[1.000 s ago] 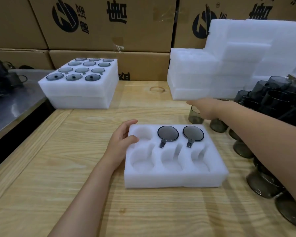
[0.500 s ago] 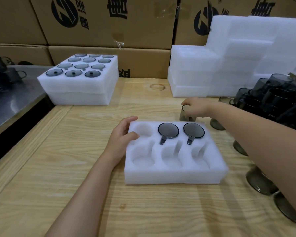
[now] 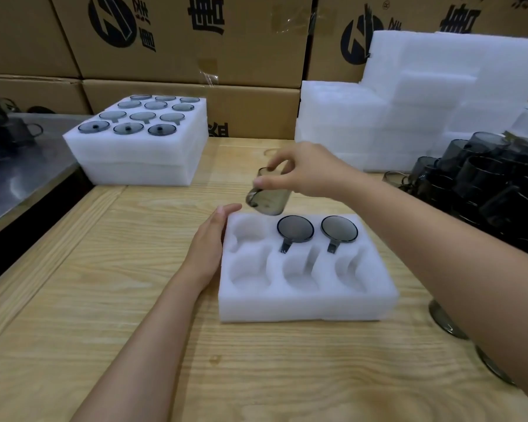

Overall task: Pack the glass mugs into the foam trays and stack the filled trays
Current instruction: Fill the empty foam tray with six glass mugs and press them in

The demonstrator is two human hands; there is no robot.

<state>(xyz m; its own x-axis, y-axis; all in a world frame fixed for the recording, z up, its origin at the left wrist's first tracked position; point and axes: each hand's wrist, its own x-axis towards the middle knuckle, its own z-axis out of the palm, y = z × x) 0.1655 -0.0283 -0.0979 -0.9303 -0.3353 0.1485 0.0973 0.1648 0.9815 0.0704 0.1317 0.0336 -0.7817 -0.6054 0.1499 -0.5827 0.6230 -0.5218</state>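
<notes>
Spanning the scene, the wooden worktop (image 3: 104, 300) carries everything under review. Empty foam trays (image 3: 439, 102) are stacked rear right; the filled stack (image 3: 141, 153) sits rear left, well apart. Loose smoked-glass mugs (image 3: 485, 184) crowd the right edge. The working foam tray (image 3: 305, 306) lies centre, with two seated mugs (image 3: 295, 229) in its rear row.

The left hand (image 3: 208, 242) rests against the tray's left wall, fingers straight, grasping nothing. The right hand (image 3: 311, 172) pinches the held mug (image 3: 269, 199) by its upper end, clear above the tray's rear edge. The mug's long axis is tilted, lower end toward the tray. The vacant rear-left pocket (image 3: 249, 229) lies just below, slightly left. Judgement: the mug needs to be brought upright and lowered there by the right hand, with its handle aligned to the slot.
</notes>
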